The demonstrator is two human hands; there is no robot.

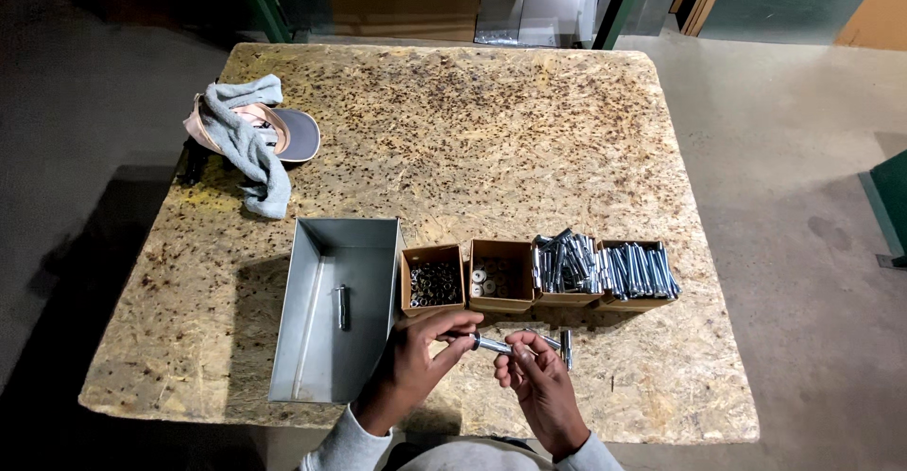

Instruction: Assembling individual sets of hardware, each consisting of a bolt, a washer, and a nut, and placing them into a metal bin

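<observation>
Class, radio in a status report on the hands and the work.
Left hand and right hand grip one silver metal bolt. Grey metal tray alongside. Nothing obstructing.

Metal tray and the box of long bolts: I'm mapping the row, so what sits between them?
Head view: two cardboard boxes of small fittings.

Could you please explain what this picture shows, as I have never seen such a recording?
There is no machine: a person works with bare hands, filmed by a camera on their head looking down. On the chipboard table lie a metal tray holding one bolt, four small cardboard boxes of nuts, washers and bolts, and a cap with a grey cloth. The left hand and right hand together hold a silver bolt; more loose parts lie beside them.
</observation>
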